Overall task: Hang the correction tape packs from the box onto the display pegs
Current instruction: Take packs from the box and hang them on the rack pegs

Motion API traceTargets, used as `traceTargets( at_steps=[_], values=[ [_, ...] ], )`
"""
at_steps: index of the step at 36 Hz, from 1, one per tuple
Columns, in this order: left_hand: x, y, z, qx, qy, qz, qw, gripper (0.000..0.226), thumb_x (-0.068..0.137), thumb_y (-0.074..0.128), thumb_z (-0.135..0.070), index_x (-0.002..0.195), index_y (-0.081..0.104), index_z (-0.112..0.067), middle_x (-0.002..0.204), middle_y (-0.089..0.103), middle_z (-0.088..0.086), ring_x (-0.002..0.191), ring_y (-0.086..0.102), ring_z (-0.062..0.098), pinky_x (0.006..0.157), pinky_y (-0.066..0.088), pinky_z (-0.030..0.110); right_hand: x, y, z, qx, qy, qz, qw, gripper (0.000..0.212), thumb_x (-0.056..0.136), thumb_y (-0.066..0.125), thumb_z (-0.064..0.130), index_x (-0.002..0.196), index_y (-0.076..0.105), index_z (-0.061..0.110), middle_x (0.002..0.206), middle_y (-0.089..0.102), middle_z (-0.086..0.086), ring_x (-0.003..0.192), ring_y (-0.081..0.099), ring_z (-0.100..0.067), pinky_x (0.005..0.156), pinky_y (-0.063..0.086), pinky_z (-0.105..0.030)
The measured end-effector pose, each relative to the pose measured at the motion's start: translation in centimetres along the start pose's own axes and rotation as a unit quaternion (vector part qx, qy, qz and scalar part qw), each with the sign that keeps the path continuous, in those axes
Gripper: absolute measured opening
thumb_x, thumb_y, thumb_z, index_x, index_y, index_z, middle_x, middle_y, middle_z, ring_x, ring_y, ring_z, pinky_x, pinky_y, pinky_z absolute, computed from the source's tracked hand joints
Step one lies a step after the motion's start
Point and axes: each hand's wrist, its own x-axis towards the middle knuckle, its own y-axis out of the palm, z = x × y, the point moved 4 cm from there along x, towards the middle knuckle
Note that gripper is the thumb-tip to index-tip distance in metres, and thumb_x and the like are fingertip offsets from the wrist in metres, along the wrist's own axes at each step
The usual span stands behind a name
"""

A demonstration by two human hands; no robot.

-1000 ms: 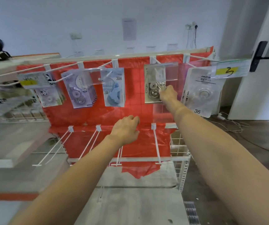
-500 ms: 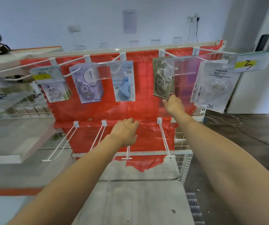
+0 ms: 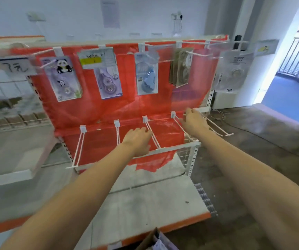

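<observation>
Correction tape packs hang on the upper pegs of the red-backed rack: a panda pack (image 3: 62,78), a purple pack (image 3: 109,82), a blue pack (image 3: 147,74), a grey-brown stack (image 3: 181,69) and a large clear pack (image 3: 233,73). My left hand (image 3: 138,141) hovers by the lower white pegs (image 3: 152,136), fingers loosely curled, holding nothing. Farther right, beside another lower peg (image 3: 215,127), is my right hand (image 3: 193,121), relaxed and holding nothing. The cardboard box (image 3: 154,240) with more packs shows at the bottom edge.
The lower row has several bare double-wire pegs sticking out toward me. A grey shelf board (image 3: 145,201) lies below them. Price tags (image 3: 91,60) hang on the upper pegs. More shelving stands at the left, and an open doorway (image 3: 289,78) is at the right.
My right hand let go of the grey-brown pack, which now hangs on its upper peg, and dropped to the lower peg row. My view tilted down and the box came into sight.
</observation>
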Motion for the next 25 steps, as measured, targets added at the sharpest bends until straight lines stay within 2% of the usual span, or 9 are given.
traceTargets(
  at_steps=[5,7,12,25],
  values=[
    [-3.7,3.5,0.1,-0.034,0.029,0.018,0.999,0.038,0.094,0.048,-0.029,0.127,0.048,-0.011,0.12,0.054,0.012,0.109,0.056,0.032,0.086,0.044,0.038,-5.9,3.9,1.3,0.017,0.023,0.053,0.998,0.043,0.099,0.047,0.028,0.134,0.039,0.004,0.137,0.043,-0.02,0.121,0.049,-0.039,0.097,0.043,-0.048],
    [-4.8,5.0,-0.2,-0.041,0.047,0.04,0.997,0.039,0.095,0.047,-0.03,0.129,0.047,-0.012,0.122,0.054,0.012,0.111,0.055,0.032,0.088,0.044,0.039,-8.2,5.7,1.5,0.021,0.03,0.069,0.997,0.04,0.099,0.047,0.028,0.131,0.04,0.004,0.134,0.044,-0.019,0.119,0.049,-0.04,0.095,0.043,-0.05],
    [-6.0,9.2,-0.9,-0.074,0.064,0.073,0.992,0.04,0.094,0.048,-0.027,0.13,0.045,-0.011,0.132,0.051,0.012,0.121,0.051,0.032,0.093,0.042,0.039,-12.3,10.8,0.7,0.024,0.056,0.124,0.99,0.039,0.098,0.045,0.026,0.131,0.041,0.005,0.134,0.044,-0.018,0.119,0.05,-0.04,0.091,0.041,-0.044],
    [-10.6,25.7,-5.2,-0.17,0.016,0.232,0.958,0.039,0.096,0.047,-0.027,0.13,0.045,-0.01,0.129,0.047,0.012,0.115,0.05,0.032,0.092,0.041,0.038,-21.6,26.3,-3.6,0.087,0.119,0.265,0.953,0.042,0.1,0.046,0.028,0.135,0.038,0.006,0.134,0.043,-0.015,0.117,0.051,-0.035,0.09,0.044,-0.041]
  ],
)
